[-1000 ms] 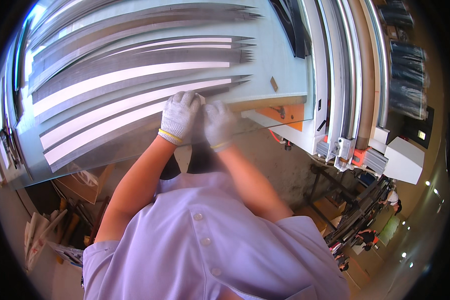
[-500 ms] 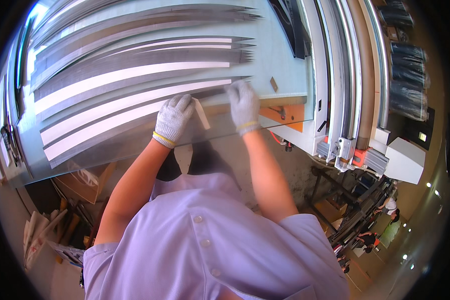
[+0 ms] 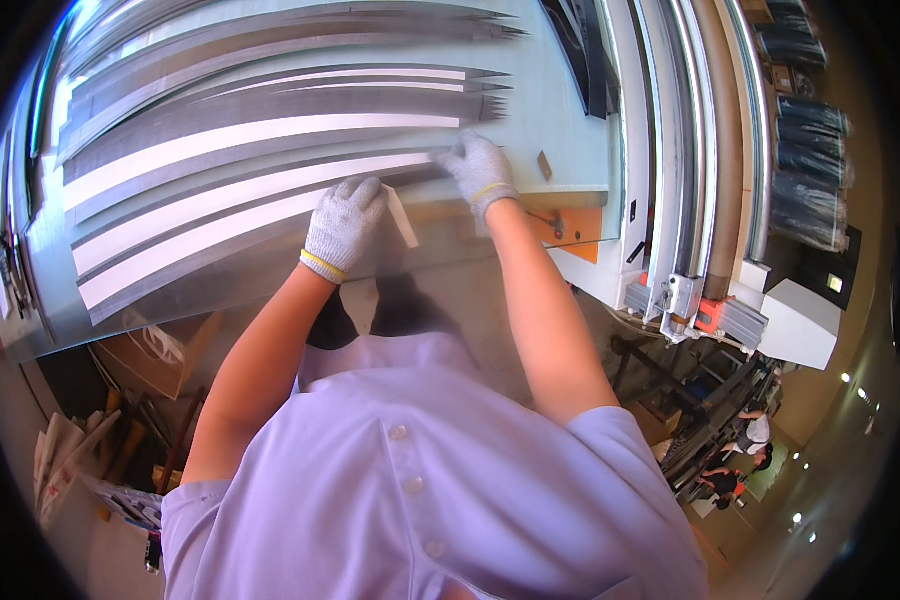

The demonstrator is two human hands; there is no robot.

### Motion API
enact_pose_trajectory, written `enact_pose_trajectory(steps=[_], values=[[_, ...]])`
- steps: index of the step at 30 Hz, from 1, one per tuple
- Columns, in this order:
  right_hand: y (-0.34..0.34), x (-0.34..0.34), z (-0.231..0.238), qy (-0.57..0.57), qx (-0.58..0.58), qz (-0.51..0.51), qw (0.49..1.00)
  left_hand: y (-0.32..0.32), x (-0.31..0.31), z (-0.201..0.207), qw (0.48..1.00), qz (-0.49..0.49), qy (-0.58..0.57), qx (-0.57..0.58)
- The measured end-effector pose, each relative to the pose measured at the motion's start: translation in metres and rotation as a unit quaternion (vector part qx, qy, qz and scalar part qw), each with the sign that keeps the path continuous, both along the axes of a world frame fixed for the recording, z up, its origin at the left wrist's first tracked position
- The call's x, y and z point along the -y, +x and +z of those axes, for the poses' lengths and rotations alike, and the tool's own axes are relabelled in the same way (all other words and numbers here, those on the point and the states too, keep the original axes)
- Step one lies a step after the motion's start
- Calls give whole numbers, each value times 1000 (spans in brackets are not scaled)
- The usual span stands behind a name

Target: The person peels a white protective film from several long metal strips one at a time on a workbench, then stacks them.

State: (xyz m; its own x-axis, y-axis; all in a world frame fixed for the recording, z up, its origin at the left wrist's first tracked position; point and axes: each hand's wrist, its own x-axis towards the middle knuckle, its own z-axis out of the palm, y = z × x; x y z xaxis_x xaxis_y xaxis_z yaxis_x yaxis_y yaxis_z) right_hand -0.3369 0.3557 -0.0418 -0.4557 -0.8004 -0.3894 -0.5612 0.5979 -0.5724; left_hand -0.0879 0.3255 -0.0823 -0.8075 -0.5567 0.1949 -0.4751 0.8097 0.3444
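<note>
Two long, grey, white-banded strips (image 3: 250, 199): on the nearer, curled grey-knit-gloved left hand (image 3: 344, 222); at the farther's right end, likewise-gloved right hand (image 3: 476, 168); grips unclear.

gloved hands (image 3: 345, 222): knit cloth | grey strips (image 3: 270, 112): matt | tabletop (image 3: 545, 110): glossy, smooth

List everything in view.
Strips: many, grey and white, on table
Table: one, pale blue, upper half
Slip: one, white, beside left hand
Chip: one, brown, on table
Frame: one, black, on table
Machine: one, white, right
Panel: one, orange, under table
Bundles: several, dark, upper right
Box: one, brown, lower left
Rolls: several, whitish, lower left
People: two, white and dark tops, lower right
Shirt: one, lilac, bottom
Left hand: one, grey glove, on strips
Right hand: one, grey glove, at strips' ends
</note>
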Motion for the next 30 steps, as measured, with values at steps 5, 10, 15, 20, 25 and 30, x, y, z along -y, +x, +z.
enact_pose_trajectory(steps=[5,10,15,20,25,30], values=[[13,-3,-11,-51,-164,67,983,-1,-2,2,1000,2,-10,-15],[-1,-4,-8,-50,-15,30,998,-3,0,7,1000,-4,-9,-15],[3,-1,9,21,-87,104,990,-2,-2,9,1000,13,-10,-18],[-5,-5,-6,1,-53,101,993,-3,-1,9,1000,13,-12,-22],[6,-5,3,-26,-142,113,983,-5,-1,13,1000,20,-7,-21],[3,0,0,11,-85,83,993,-1,-2,12,999,20,-12,-24]])
